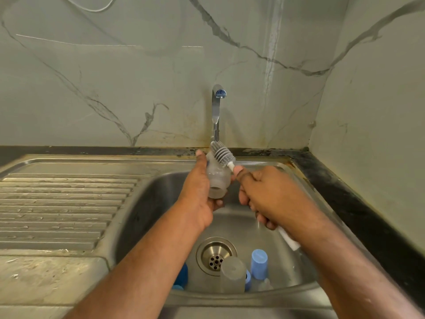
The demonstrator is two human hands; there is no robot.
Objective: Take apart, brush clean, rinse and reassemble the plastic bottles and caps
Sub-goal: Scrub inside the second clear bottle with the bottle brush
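A clear plastic bottle [217,178] is being held above the sink basin [147,203], just in front of the base of the tap [216,111]. It is lying tilted, with its open neck pointing down and toward the camera and its closed bottom pointing up toward the wall. The left hand [200,194] is wrapping round the bottle from the left side, its grip curled about the body with the thumb stretching up along the bottle's upper end.

A bottle brush [222,155] with grey bristles is lying against the outside of the bottle's upper end, its head touching the plastic. The right hand [271,196] is gripping the brush's white handle, fingers closed round it, with the thumb pressing up near the bristle head; the handle's far end [289,240] is sticking out below the hand toward the camera.

Down in the basin, near the drain [216,255], several more pieces are standing close together: a frosted grey cap [232,275], a light blue cap [259,263] just to its right, and a darker blue piece [181,276] partly hidden behind the left forearm. A ribbed draining board [62,208] is lying to the left of the basin, and a dark worktop [358,203] edge is running along the right side below a marbled wall [138,77].
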